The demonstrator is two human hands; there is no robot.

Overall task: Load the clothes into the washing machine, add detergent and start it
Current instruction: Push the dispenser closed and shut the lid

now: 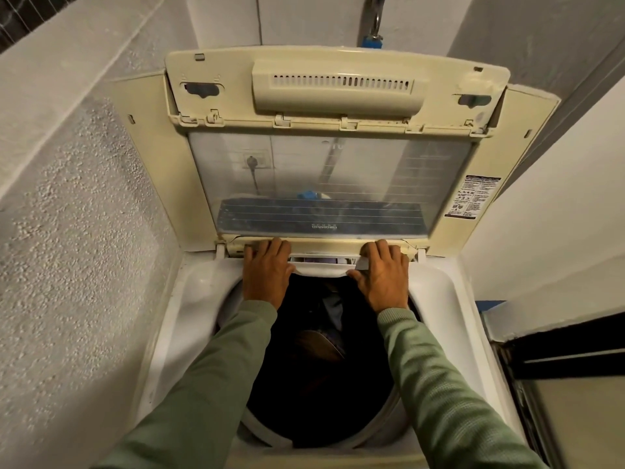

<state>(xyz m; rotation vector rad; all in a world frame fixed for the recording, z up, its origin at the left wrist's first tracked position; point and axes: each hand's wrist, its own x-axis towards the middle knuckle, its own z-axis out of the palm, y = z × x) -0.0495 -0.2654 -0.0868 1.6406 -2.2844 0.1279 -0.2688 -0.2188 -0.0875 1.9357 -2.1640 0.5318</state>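
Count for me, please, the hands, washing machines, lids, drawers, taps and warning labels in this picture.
2 hands: left hand, right hand
1 washing machine
1 lid
1 drawer
1 tap
1 warning label
Total: 7

Narrow laundry alcove in dim, warm light. A grey water pipe with a blue fitting hangs on the pale back wall. Left of the pipe is a rough, pebbled plaster wall, with wire mesh at its top. Right of the pipe is a smooth white wall, with a dark-framed panel below.
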